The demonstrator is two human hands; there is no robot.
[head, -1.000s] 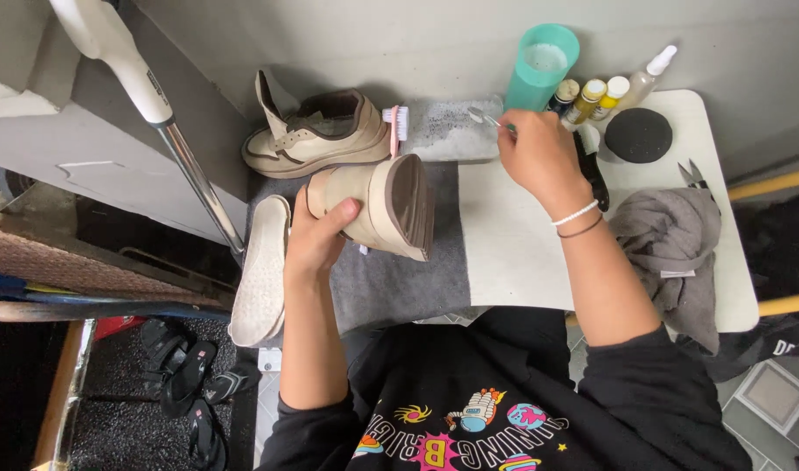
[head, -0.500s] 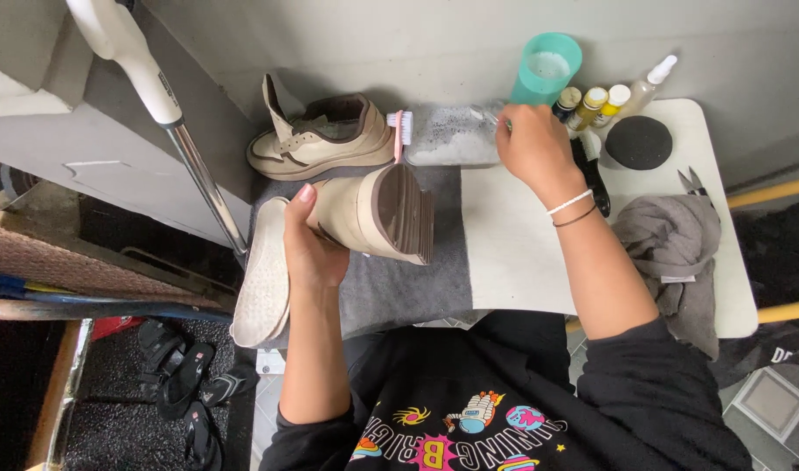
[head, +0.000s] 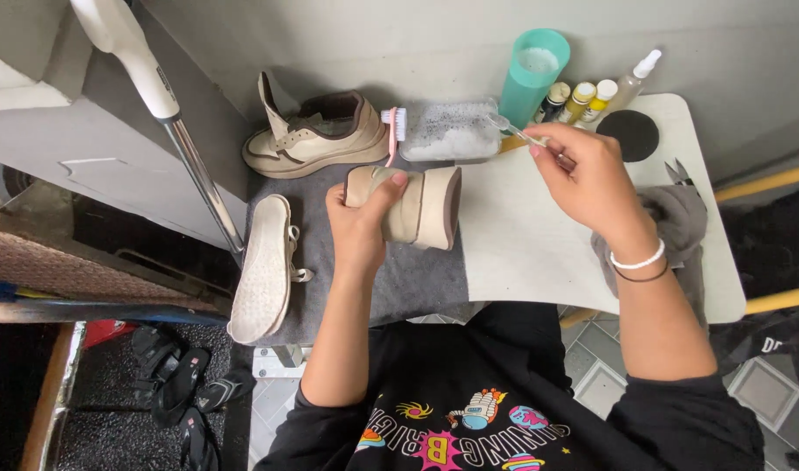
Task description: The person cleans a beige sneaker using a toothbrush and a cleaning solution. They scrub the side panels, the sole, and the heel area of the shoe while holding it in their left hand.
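My left hand (head: 361,221) grips a beige shoe (head: 415,206) held on its side above the grey mat (head: 408,281), its sole end turned to the right. My right hand (head: 586,178) holds a clear-handled toothbrush (head: 514,133), whose head points toward a clear tub of foamy water (head: 450,131). A pink toothbrush (head: 391,133) lies beside that tub. A second beige shoe (head: 316,136) stands upright at the back of the mat. A third shoe (head: 262,266) lies sole up at the mat's left edge.
A teal cup (head: 532,72), several small bottles (head: 581,99) and a spray bottle (head: 635,77) stand at the back of the white table (head: 530,253). A black round lid (head: 627,134), scissors (head: 678,172) and a grey cloth (head: 678,228) lie right. A metal pole (head: 190,157) leans left; sandals (head: 180,388) are on the floor.
My right hand has pulled back from the foamy tub with the toothbrush. My left hand has turned the shoe and shifted its grip over the top.
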